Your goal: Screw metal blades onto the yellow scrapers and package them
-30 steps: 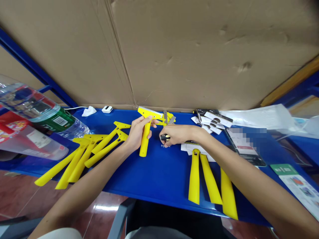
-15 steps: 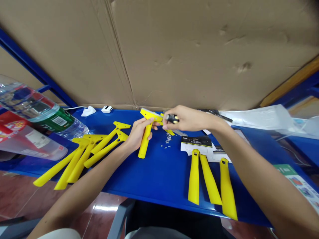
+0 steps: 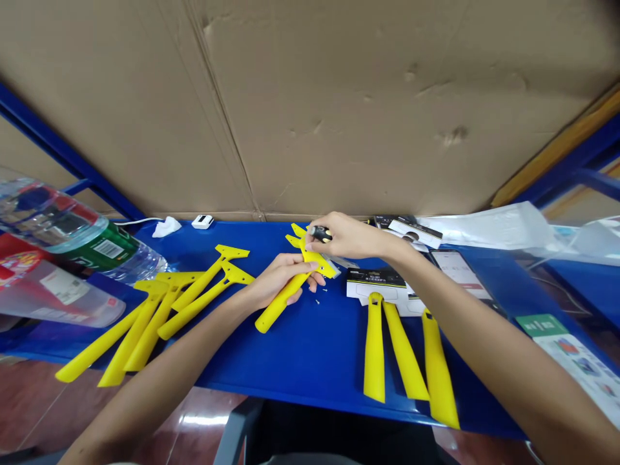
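My left hand (image 3: pixel 278 281) is closed around the handle of a yellow T-shaped scraper (image 3: pixel 277 311), its head pointing up and to the right. In my right hand (image 3: pixel 341 236) is a short black-and-yellow screwdriver (image 3: pixel 320 234), held over the scraper's head; its tip is hidden. A few small screws (image 3: pixel 318 301) lie on the blue table just below. Behind the scraper, more yellow T-shaped pieces (image 3: pixel 296 236) show in part.
Several yellow T-shaped scrapers (image 3: pixel 167 316) lie at the left, by a water bottle (image 3: pixel 106 248) and a plastic jug (image 3: pixel 72 290). At the right are yellow handles (image 3: pixel 374 355), black-and-white packaging cards (image 3: pixel 376 281) and a phone (image 3: pixel 460 274). Cardboard (image 3: pixel 339 116) stands behind the table (image 3: pixel 290 361).
My left hand has turned the scraper clockwise, so its head now points up and right and its handle down and left. My right hand with the screwdriver has shifted slightly left.
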Available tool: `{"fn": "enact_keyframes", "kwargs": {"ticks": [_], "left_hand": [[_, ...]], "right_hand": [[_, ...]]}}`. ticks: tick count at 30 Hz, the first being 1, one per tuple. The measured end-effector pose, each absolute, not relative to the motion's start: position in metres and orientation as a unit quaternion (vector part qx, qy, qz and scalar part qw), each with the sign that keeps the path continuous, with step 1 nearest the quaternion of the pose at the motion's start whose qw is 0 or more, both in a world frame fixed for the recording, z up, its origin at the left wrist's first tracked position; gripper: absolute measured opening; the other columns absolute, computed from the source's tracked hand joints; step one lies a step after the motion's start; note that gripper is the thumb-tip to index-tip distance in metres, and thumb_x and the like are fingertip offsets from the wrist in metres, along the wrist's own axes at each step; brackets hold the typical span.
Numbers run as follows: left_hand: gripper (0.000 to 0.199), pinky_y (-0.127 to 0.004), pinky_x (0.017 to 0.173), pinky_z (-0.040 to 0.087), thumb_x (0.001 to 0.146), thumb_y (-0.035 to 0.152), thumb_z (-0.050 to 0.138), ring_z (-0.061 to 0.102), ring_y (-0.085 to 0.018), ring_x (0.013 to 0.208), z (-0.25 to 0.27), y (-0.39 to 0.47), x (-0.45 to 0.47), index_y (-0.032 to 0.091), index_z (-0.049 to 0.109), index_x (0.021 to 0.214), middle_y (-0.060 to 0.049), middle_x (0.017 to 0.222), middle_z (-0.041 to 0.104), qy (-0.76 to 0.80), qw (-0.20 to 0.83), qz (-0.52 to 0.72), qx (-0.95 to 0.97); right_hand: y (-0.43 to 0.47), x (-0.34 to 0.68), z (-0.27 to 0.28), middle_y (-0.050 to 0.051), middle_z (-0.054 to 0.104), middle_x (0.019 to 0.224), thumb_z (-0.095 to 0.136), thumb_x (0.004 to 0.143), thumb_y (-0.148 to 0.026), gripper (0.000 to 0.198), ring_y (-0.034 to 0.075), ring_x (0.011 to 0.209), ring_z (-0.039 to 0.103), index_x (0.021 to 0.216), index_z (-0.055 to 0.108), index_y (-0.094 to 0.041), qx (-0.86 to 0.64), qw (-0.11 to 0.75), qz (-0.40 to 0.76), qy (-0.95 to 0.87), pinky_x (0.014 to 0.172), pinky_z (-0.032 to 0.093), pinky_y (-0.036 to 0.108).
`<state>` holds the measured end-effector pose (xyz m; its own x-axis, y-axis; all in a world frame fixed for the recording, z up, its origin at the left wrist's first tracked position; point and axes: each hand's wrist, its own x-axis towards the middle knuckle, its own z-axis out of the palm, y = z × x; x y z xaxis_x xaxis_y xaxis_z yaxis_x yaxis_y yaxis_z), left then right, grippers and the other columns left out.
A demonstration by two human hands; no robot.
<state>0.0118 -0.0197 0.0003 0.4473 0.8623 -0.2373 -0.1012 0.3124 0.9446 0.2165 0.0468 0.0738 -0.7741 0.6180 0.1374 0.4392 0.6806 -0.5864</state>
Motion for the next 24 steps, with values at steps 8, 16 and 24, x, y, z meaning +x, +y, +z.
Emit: {"fn": "enact_keyframes", "kwargs": {"ticks": [8,16,24], "left_hand": [[0.023,-0.019,0.031,0.032,0.092,0.034,0.079,0.066,-0.014,0.054,0.007,-0.023,0.015,0.012,0.074,0.088,-0.015,0.088,0.081,0.406,0.705,0.338,0.472],[0.025,-0.020,0.031,0.037,0.093,0.036,0.079,0.064,-0.013,0.050,0.007,-0.023,0.013,0.011,0.075,0.091,-0.016,0.091,0.081,0.406,0.688,0.332,0.502],[0.030,-0.019,0.031,0.036,0.094,0.039,0.078,0.055,-0.009,0.039,0.014,-0.023,0.009,0.010,0.077,0.090,-0.013,0.081,0.079,0.396,0.689,0.332,0.508]], "right_hand": [[0.052,0.213,0.063,0.002,0.073,0.082,0.062,0.091,-0.027,0.018,0.015,0.070,0.055,0.091,0.077,-0.015,-0.295,0.175,0.295,-0.892,0.068,0.037,0.031],[0.056,0.210,0.057,0.004,0.073,0.092,0.073,0.085,-0.033,0.021,0.018,0.080,0.060,0.098,0.073,-0.016,-0.322,0.191,0.331,-0.866,0.072,0.043,0.030],[0.054,0.221,0.068,0.000,0.064,0.079,0.072,0.092,-0.047,0.032,0.012,0.063,0.049,0.105,0.075,-0.018,-0.361,0.150,0.399,-0.829,0.058,0.037,0.029]]}}
